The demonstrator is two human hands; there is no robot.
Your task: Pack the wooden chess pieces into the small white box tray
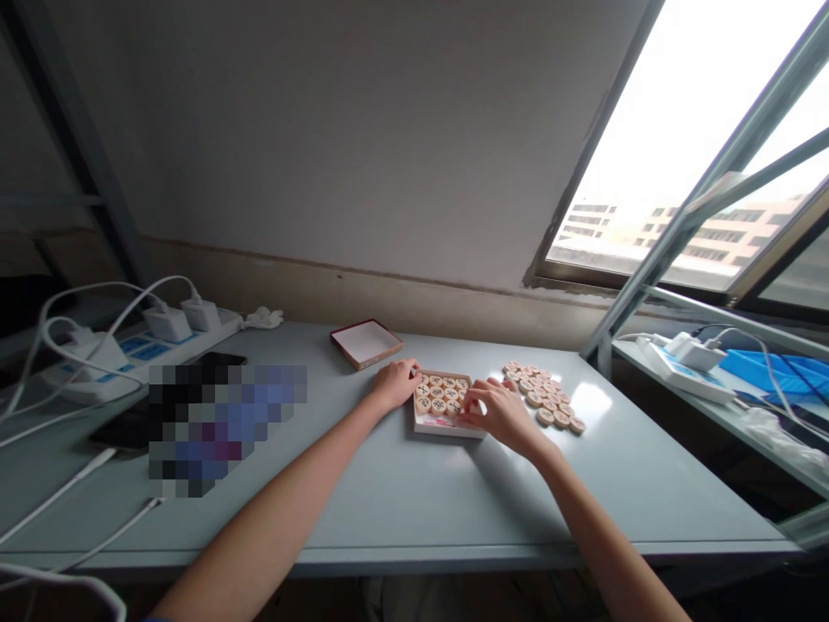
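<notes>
Prob. seating discs (438, 404) in box (446, 428) on table (389, 510). L hand (394, 386) curled at left rim, R hand (496, 408) over near-right corner; can't tell if gripping. Next prob. needs flat fit, then loose pcs. (546, 416) at right.

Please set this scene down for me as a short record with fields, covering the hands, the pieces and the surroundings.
left hand: at the left edge of the white-sided box, fingers on its rim
right hand: fingertips over the box's right side, touching or just above the pieces; grip unclear
pieces in box: round, marked with characters, laid in rows
loose pieces: grouped on the table, right of the box
shallow tray or lid: open side up, behind and left of the box
power strip: far left, plugs fitted
window: upper right
</notes>
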